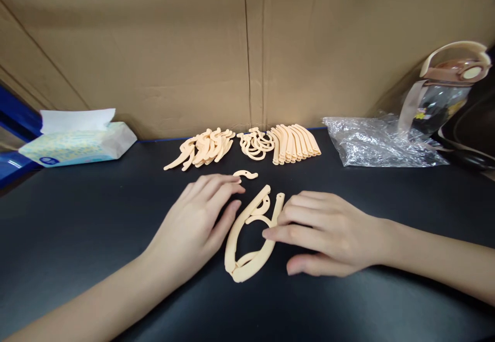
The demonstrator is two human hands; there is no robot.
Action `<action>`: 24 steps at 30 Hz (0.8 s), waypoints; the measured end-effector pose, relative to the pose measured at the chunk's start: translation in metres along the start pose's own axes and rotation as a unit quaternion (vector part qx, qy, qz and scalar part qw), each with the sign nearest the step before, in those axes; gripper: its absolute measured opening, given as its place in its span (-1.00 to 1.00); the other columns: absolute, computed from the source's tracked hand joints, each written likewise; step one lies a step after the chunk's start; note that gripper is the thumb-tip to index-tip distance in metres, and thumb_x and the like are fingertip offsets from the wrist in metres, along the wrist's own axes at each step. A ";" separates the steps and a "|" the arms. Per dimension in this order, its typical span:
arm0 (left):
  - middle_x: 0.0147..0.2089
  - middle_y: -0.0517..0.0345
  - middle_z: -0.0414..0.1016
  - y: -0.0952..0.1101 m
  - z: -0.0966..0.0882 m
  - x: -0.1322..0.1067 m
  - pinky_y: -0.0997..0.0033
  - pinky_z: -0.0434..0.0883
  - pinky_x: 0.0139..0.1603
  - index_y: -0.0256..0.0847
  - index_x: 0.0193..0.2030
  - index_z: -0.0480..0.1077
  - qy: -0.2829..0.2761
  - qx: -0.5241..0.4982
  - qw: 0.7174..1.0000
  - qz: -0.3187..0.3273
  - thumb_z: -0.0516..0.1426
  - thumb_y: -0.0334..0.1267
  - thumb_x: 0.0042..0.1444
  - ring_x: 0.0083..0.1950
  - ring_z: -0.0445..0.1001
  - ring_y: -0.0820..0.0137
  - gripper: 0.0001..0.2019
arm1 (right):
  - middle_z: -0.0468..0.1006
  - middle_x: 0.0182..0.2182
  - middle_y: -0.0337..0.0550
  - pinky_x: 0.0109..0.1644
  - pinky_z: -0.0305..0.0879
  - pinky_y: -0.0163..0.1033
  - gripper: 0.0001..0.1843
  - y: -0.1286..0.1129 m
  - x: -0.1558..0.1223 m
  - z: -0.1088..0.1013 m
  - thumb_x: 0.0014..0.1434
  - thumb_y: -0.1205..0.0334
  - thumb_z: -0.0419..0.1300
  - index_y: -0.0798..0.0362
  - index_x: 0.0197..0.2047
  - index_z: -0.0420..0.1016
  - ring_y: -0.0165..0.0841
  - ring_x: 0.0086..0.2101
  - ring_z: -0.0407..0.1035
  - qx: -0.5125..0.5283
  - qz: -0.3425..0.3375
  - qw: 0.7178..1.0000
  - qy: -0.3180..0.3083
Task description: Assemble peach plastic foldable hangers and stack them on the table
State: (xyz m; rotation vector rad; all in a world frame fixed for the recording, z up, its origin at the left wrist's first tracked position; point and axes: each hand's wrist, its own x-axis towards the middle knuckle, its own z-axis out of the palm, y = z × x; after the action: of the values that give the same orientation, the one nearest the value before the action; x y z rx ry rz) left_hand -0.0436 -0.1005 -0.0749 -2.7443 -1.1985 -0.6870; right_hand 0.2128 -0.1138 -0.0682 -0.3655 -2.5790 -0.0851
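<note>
Brown cardboard [162,53] stands up behind a black tabletop [77,218], and in the head view, the only one to go by, two bare hands reach over it from either side. Between them lies a jointed frame [263,254] of pale peach pieces: two long curved arms meet at the near end and splay apart at the far end, with smaller curved parts in the gap. Its long axis runs away from the person, the far end leaning a little to the right.

I'd say the right hand [325,233] is the nearer one to it. The frame lies just to that hand's left; the fingers, half curled, rest against its right arm, thumb well apart, nothing clenched. On the other side, the left hand [201,208] sits clear of the frame, which lies to its right. Its fingers are loosely bent, the thumb away from them.

Just past its fingertips is a small S-curved piece [251,176], lying roughly crosswise, beyond the frame's far end. A fingertip covers its left end; whether it presses there, I can't tell. So that piece belongs to the left hand's reach, well apart from the right.
</note>
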 end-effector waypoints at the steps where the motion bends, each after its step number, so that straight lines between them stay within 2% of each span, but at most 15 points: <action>1: 0.16 0.01 0.47 -0.004 0.001 0.001 0.12 0.35 0.05 -0.17 0.06 0.35 0.003 0.027 0.999 -0.017 -0.07 -0.24 0.41 0.17 0.42 0.13 -0.76 | 0.60 -0.28 -0.06 -0.26 0.26 -0.21 -0.59 0.002 -0.001 0.000 0.45 0.06 0.01 0.22 -0.02 0.52 -0.31 -0.32 0.37 -0.013 0.005 1.000 0.008; 3: 0.08 -0.06 0.52 -0.012 0.001 0.004 0.06 0.38 -0.04 -0.22 0.06 0.36 0.001 0.049 0.998 -0.038 -0.06 -0.24 0.39 0.07 0.48 0.07 -0.75 | 0.61 -0.28 -0.08 -0.26 0.26 -0.21 -0.66 0.005 -0.002 -0.001 0.45 0.13 0.03 0.19 -0.03 0.52 -0.31 -0.31 0.39 -0.031 0.017 0.999 0.020; 7: -0.14 -0.01 0.56 -0.019 0.001 0.006 0.06 0.38 -0.17 -0.23 0.00 0.38 -0.008 0.058 0.997 -0.057 -0.09 -0.26 0.38 -0.14 0.53 0.07 -0.73 | 0.62 -0.31 -0.10 -0.28 0.27 -0.20 -0.74 0.006 -0.003 -0.002 0.42 0.22 0.07 0.18 -0.06 0.52 -0.31 -0.33 0.40 -0.044 0.020 0.998 0.028; 16: -0.16 -0.03 0.53 -0.014 0.000 0.008 0.03 0.37 -0.11 -0.23 -0.07 0.41 -0.033 0.030 0.994 -0.097 -0.18 -0.22 0.38 -0.13 0.50 0.08 -0.64 | 0.62 -0.33 -0.08 -0.23 0.31 -0.17 -0.78 0.007 -0.005 0.000 0.37 0.32 0.12 0.20 -0.10 0.59 -0.30 -0.30 0.42 -0.050 0.016 0.998 0.029; 20: -0.21 0.04 0.51 -0.011 0.000 0.009 0.07 0.35 -0.13 -0.18 -0.19 0.41 -0.039 0.008 0.992 -0.116 -0.07 -0.06 0.34 -0.15 0.47 0.10 -0.68 | 0.61 -0.34 -0.07 -0.22 0.31 -0.17 -0.77 0.009 -0.004 0.000 0.36 0.34 0.11 0.20 -0.13 0.60 -0.30 -0.30 0.41 -0.052 0.017 0.998 0.027; 24: -0.35 0.15 0.45 -0.015 0.002 0.008 0.20 0.35 -0.28 -0.13 -0.29 0.40 -0.049 -0.024 0.986 -0.160 0.02 0.01 0.29 -0.31 0.44 0.22 -0.71 | 0.61 -0.34 -0.08 -0.22 0.30 -0.18 -0.78 0.008 -0.003 -0.001 0.36 0.34 0.11 0.18 -0.17 0.60 -0.31 -0.32 0.39 -0.061 0.018 0.998 0.022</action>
State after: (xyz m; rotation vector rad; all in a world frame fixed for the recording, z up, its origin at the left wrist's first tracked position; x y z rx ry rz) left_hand -0.0491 -0.0840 -0.0751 -2.6773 -1.6904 -0.6172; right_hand 0.2181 -0.1067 -0.0695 -0.4491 -2.5300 -0.2361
